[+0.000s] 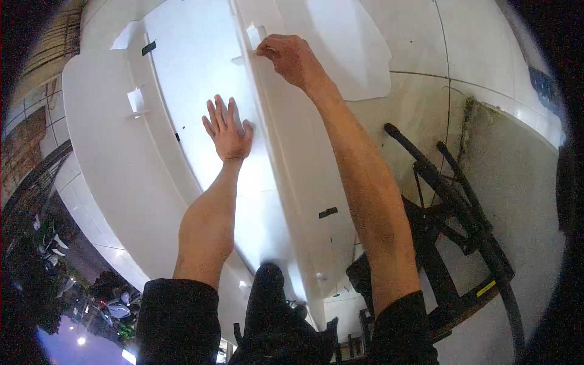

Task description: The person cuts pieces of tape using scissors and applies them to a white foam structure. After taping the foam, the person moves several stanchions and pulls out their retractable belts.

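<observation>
My left hand lies flat with fingers spread on the smooth, bright middle strip of a long white structure. My right hand is pinched closed at the raised white side panel on the right. Its fingertips are beside a small white tab; whatever they hold, if anything, is hidden. On the left side panel stands another white tab. Pieces of black tape stick to the white surfaces, one more black piece being at the upper left.
A black metal frame with tubular bars stands close by my right arm. A loose white sheet lies on the tiled floor at the upper right. Parked motorbikes and lights appear at the lower left.
</observation>
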The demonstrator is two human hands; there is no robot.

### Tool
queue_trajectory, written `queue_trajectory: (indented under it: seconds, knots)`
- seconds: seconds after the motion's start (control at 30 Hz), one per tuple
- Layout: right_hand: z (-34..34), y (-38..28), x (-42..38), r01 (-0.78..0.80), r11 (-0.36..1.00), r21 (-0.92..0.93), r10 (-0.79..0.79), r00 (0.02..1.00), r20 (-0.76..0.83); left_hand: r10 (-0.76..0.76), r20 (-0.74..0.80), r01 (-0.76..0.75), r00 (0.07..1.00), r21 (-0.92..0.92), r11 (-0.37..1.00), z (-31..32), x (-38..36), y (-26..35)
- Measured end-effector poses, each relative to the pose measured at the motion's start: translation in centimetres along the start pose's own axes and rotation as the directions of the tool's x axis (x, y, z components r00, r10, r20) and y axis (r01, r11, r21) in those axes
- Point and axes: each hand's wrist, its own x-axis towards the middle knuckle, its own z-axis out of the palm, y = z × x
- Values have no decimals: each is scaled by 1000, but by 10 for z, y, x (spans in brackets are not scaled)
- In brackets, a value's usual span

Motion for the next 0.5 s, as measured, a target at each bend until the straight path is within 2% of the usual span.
queue_trajectory:
  seconds: [0.03, 0.07, 0.17, 0.27, 0.33, 0.47, 0.5]
  knots:
    - [0, 1, 1, -25, 999, 28, 24, 1000, 3, 41, -9, -31, 999, 478, 878, 1, 0, -6]
    - [-1, 1, 0, -19, 999, 32, 19, 1000, 6, 74, 0, -40, 997, 841, 540, 1, -1, -4]
    - [-1, 1, -2, -15, 994, 110, 20, 999, -44, 92, -8, -45, 996, 828, 559, -1, -2, -4]
    - [2, 0, -1, -63, 997, 52, 65, 997, -38, 115, 2, -66, 993, 826, 559, -2, -1, -6]
    - [-1, -4, -1, -190, 963, 191, 190, 982, 18, 73, 1, -43, 997, 814, 579, -3, 0, -3]
    - [-5, -1, 0, -117, 986, 116, 111, 992, 57, 66, 14, -48, 998, 833, 551, -4, 0, 2]
    - [-2, 6, 2, -8, 995, 97, 6, 1000, 23, 48, 10, -36, 999, 805, 592, -6, 0, 11]
